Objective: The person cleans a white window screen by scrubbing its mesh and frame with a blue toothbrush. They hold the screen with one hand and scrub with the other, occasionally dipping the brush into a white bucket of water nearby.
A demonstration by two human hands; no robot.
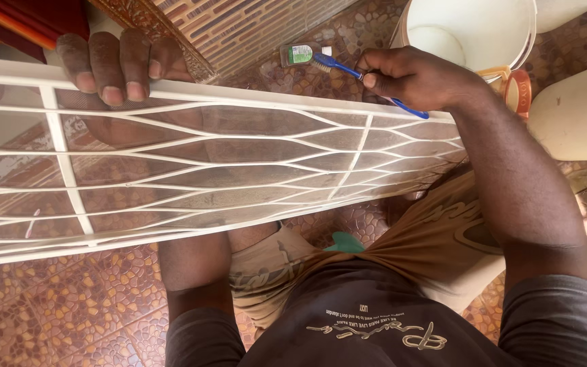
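Observation:
A long white panel (191,160) with a lattice of thin ribs and clear panes lies across my lap, running from the left edge to the right. My left hand (118,64) grips its far top edge, fingers curled over the rim. My right hand (412,78) is shut on a blue toothbrush (340,66), whose bristled head points left just above the panel's top edge near its right end.
A small clear bottle with a green label (300,54) lies on the patterned tile floor (69,299) behind the brush. A white bucket (470,30) stands at top right, a white container (579,109) beside it. A brick-patterned wall (239,27) rises behind.

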